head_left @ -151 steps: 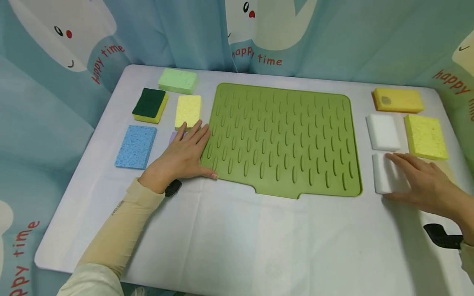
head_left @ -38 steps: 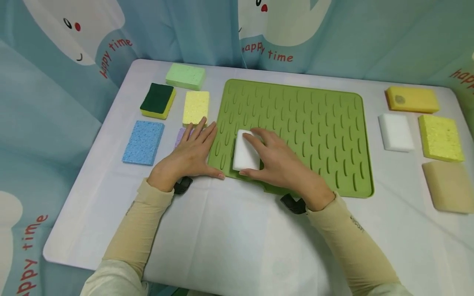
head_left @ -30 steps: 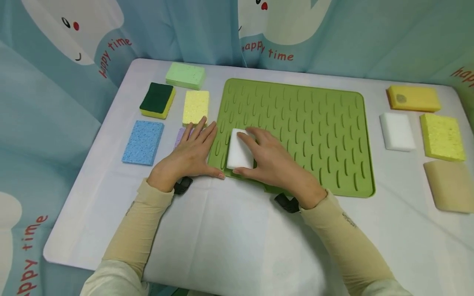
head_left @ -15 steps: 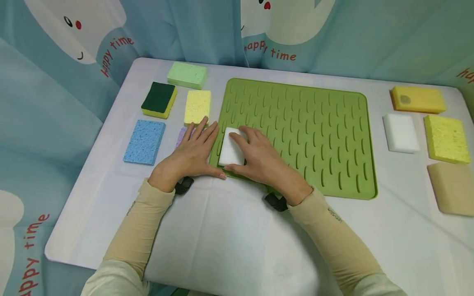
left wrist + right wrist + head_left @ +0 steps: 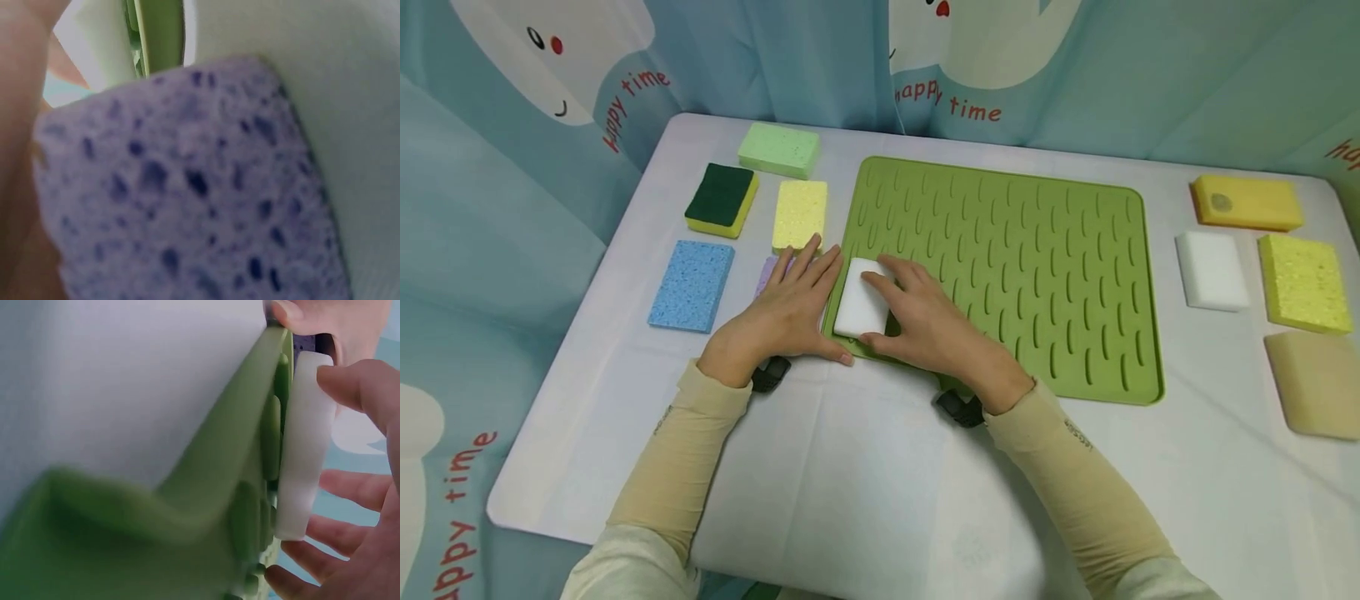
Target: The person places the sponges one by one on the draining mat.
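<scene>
A white sponge (image 5: 860, 305) lies on the ridged green mat (image 5: 1000, 275), close to its left edge. My right hand (image 5: 925, 317) holds it between thumb and fingers. From the side in the right wrist view, the sponge (image 5: 305, 447) sits against the mat's ridges, thumb (image 5: 350, 387) at one end and fingertips along its outer face. My left hand (image 5: 778, 317) spreads over the mat's left edge, fingers straight, thumb by the front corner. Beneath it lies a purple sponge (image 5: 187, 187), mostly hidden in the head view.
Left of the mat lie a blue sponge (image 5: 691, 286), a green-and-yellow scrub sponge (image 5: 721, 200), a light green sponge (image 5: 778, 150) and a pale yellow one (image 5: 800, 215). On the right are another white sponge (image 5: 1212, 270), two yellow sponges (image 5: 1303, 283) and a beige sponge (image 5: 1315, 383).
My right hand has carried the white sponge from the table's right side onto the mat, then shifted it left toward the edge. The left hand has stayed put.
</scene>
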`<state>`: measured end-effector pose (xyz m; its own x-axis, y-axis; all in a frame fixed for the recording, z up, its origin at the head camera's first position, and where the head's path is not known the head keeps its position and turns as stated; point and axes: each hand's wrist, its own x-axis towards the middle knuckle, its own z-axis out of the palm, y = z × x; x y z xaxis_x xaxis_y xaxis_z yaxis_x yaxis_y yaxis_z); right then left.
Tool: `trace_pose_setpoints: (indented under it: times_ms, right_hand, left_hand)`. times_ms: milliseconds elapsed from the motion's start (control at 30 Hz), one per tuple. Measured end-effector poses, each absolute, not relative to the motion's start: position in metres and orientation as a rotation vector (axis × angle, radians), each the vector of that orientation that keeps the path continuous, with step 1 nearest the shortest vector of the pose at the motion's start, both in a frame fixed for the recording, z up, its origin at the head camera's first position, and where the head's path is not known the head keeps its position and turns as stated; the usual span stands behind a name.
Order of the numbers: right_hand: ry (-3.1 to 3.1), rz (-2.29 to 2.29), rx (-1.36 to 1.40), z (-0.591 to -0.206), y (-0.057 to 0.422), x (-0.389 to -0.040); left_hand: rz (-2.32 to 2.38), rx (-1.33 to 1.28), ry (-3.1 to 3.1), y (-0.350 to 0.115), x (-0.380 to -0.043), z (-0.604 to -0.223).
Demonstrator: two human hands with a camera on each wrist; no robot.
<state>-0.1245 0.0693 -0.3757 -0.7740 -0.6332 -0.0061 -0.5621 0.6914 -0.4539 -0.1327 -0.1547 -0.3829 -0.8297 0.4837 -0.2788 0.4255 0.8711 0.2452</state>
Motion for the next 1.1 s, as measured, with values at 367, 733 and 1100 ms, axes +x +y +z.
trace_pose_setpoints:
  times_ms: [367, 733, 1100]
  right_hand:
    - [2.763, -0.627, -1.029, -0.378, 0.065, -0.123]
    - [2.737, -0.723, -1.052, -0.378, 0.071, -0.122]
    - [2.806, -0.801, -1.004, -0.365, 0.105, -0.124]
  left_hand:
    - [0.253, 0.653, 2.715, -0.158, -0.131, -0.384]
    - [0.248, 0.65, 2.716, -0.158, -0.131, -0.385]
    - [0.247, 0.66, 2.722, -0.155, -0.132, -0.385]
